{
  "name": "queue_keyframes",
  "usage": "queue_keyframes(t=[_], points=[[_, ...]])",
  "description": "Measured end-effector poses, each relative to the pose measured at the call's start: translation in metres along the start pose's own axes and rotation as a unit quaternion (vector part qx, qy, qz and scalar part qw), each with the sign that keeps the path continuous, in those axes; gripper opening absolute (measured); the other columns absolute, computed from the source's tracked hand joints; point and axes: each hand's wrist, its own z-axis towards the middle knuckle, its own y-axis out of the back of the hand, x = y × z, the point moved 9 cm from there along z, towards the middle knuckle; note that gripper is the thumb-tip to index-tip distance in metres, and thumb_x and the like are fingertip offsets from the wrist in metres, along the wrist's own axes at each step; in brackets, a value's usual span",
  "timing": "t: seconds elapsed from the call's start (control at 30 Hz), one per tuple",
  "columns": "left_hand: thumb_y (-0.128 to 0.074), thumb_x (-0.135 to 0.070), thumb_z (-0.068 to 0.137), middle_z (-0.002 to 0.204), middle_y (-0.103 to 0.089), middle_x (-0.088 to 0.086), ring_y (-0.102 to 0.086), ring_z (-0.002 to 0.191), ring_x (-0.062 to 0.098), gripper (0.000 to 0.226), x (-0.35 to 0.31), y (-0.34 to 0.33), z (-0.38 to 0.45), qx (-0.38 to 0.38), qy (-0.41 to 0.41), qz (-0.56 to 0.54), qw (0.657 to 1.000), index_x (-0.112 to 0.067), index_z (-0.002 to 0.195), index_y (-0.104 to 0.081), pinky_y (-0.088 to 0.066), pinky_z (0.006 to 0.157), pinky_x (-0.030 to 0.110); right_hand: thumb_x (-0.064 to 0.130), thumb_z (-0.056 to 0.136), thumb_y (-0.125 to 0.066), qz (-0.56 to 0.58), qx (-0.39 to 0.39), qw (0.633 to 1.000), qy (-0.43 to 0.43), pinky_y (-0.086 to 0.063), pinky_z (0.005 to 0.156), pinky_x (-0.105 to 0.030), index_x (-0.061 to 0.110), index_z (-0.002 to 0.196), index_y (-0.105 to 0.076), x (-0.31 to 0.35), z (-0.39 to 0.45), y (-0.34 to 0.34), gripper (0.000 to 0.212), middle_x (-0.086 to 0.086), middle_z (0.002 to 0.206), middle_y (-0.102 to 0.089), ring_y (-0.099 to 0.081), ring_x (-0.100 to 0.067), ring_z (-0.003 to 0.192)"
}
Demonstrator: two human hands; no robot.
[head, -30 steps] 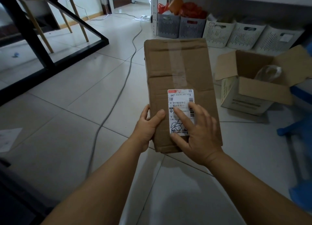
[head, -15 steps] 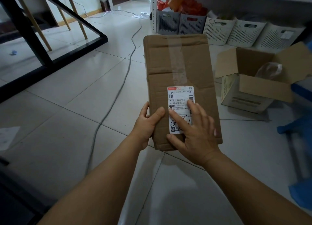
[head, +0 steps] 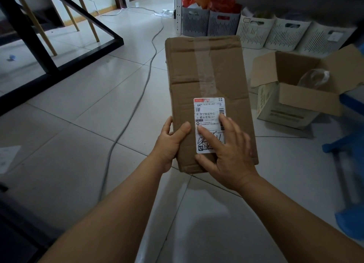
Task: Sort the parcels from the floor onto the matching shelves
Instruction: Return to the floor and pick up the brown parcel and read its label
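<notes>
We've got the taped cardboard parcel held up in front of us, label side up, above the floor, prob. so the white shipping label faces the camera for reading. Left hand grips the near-left edge, thumb on top, fingers wrapped under, carrying the weight. Right hand lies flat and spread on the top face, index finger touching the label's lower half; looks like it's tracing the address to pick a shelf, our guess. Handwritten scribble on the label bottom, partly hidden by fingers.

Below: glossy pale tiled floor, grey cable snaking across it. Right of the parcel, an open cardboard box w/ clear plastic inside. Behind, a row of slotted baskets under a shelf, two grey at left stuffed w/ red/orange bags. Black table frame far left. Blue item at right edge, can't tell what.
</notes>
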Motion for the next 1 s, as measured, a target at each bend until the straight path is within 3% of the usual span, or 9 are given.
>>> queue_keyframes(t=[0.2,0.37,0.63,1.0], points=[[-0.067,-0.036,0.092,0.114,-0.075,0.003,-0.078,0.080,0.013,0.064,0.002,-0.001,0.000,-0.002,0.007,-0.006,1.000,-0.030,0.151,-0.041,-0.062,0.058,0.026,0.062,0.078,-0.045,0.007,-0.018,1.000,0.006,-0.030,0.101,-0.059,0.037,0.137,-0.042,0.000,-0.001,0.002,0.064,-0.009,0.150,-0.024,-0.021,-0.032,0.136],[-0.067,-0.036,0.093,0.121,-0.074,0.006,-0.078,0.081,0.012,0.064,0.001,0.001,0.000,-0.010,0.008,-0.007,1.000,-0.031,0.151,-0.042,-0.061,0.056,0.024,0.062,0.079,-0.046,0.009,-0.008,1.000,0.000,-0.029,0.102,-0.059,0.039,0.138,-0.039,-0.003,0.000,0.000,0.063,-0.015,0.152,-0.029,-0.021,-0.033,0.137],[-0.065,-0.034,0.094,0.109,-0.073,-0.003,-0.077,0.066,0.001,0.064,-0.002,0.006,0.000,-0.022,0.006,-0.014,1.000,-0.030,0.152,-0.039,-0.058,0.049,0.020,0.062,0.081,-0.045,0.006,-0.002,1.000,-0.016,-0.025,0.105,-0.056,0.038,0.138,-0.040,-0.011,0.000,0.003,0.062,-0.018,0.151,-0.031,-0.022,-0.033,0.138],[-0.066,-0.038,0.093,0.111,-0.072,-0.005,-0.076,0.073,0.005,0.069,-0.001,0.014,0.002,-0.035,0.013,-0.012,0.999,-0.032,0.154,-0.036,-0.059,0.050,0.022,0.061,0.081,-0.046,0.013,-0.011,0.999,-0.041,-0.026,0.103,-0.055,0.037,0.137,-0.042,-0.022,0.000,0.008,0.061,-0.019,0.148,-0.038,-0.028,-0.034,0.136]])
